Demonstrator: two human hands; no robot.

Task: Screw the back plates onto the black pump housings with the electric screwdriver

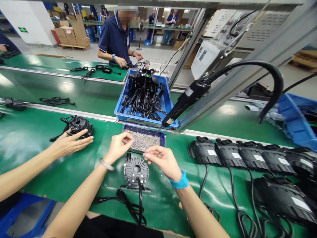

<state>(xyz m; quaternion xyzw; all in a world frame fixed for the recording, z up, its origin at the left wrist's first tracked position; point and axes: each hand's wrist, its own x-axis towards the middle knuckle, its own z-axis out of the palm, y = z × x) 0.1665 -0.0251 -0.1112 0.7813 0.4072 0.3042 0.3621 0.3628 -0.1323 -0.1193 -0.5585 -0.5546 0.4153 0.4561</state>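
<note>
My left hand (119,145), a bracelet at its wrist, is closed in a pinch over the left side of a dark blue tray (162,138) of small screws (145,141). Anything between its fingertips is too small to make out. My right hand (162,159), with a blue wristband, hovers by the tray's front right corner, fingertips pinched together; what they hold is hidden. Between and below my hands, a round black ribbed motor unit (131,170) rests on its base plate on the green bench, its cable (131,206) coiled toward me.
A black electric screwdriver (187,99) hangs above the tray. Behind stands a blue bin (119,114) of cabled parts. At left a co-worker's hand (74,142) touches another motor unit (80,125). Several black units (229,153) line the right side. Another person works opposite.
</note>
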